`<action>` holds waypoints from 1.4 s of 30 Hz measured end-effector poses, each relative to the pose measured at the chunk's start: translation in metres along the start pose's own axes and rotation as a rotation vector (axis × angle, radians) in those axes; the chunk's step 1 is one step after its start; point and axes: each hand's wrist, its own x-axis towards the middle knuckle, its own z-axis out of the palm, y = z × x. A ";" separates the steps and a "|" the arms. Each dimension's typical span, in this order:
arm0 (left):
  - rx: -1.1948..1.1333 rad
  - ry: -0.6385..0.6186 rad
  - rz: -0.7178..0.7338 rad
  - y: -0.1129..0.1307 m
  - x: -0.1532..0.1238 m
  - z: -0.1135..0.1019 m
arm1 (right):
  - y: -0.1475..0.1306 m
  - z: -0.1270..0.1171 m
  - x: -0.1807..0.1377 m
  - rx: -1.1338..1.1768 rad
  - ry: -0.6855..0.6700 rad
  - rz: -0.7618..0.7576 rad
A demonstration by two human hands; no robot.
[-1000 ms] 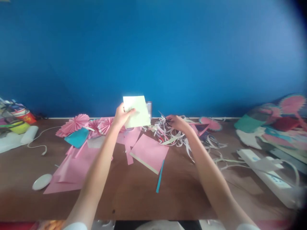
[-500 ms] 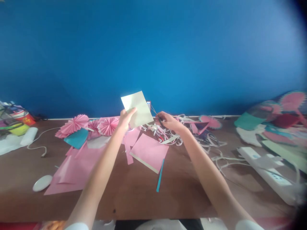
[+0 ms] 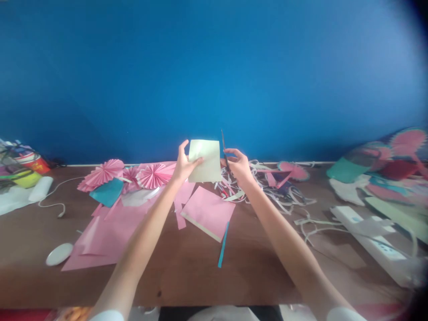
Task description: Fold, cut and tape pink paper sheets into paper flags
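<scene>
Your left hand (image 3: 183, 164) pinches the pale green rectangular paper sheet (image 3: 204, 160) upright above the brown desk (image 3: 254, 263). Your right hand (image 3: 238, 166), just beside the sheet's right edge, grips thin dark scissors (image 3: 223, 147).

the left forearm (image 3: 143, 249) and the right forearm (image 3: 287, 245) are bare, long and slender; the left sleeve (image 3: 105, 315) is white and short, only its rounded hem showing at the lower edge; the right sleeve (image 3: 346, 314) is the same white; the left hand (image 3: 183, 166) and the right hand (image 3: 238, 166) are uncovered; between the 2 sleeves shows a pale strip of cloth (image 3: 220, 313), too blurred to tell more
</scene>
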 end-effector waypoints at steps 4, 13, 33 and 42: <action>0.093 -0.009 0.157 0.010 -0.002 -0.001 | -0.003 -0.002 -0.001 -0.040 -0.013 0.003; 0.150 -0.029 0.099 0.023 -0.002 -0.010 | -0.005 -0.021 0.003 -0.091 -0.306 -0.024; 0.154 0.070 0.289 0.016 0.003 -0.018 | -0.002 -0.026 0.001 -0.154 -0.552 -0.063; 0.176 0.060 0.330 0.014 0.001 -0.014 | -0.010 -0.025 -0.004 -0.140 -0.564 -0.047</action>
